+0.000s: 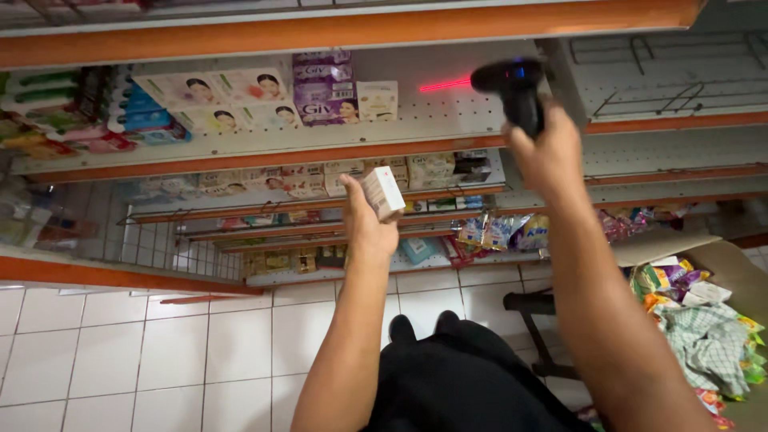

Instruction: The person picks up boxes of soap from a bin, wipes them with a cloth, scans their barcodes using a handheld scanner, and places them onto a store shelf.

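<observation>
clamped in my left hand is a small white box, thumb and fingers pressed on its sides, raised in front of the lower shelves. wrapped around the handle of a black barcode scanner, my right hand holds it up by the white pegboard shelf, where a red line of light falls. soap boxes sit to the left, and a cardboard box of packets stands on the tiled floor.
</observation>
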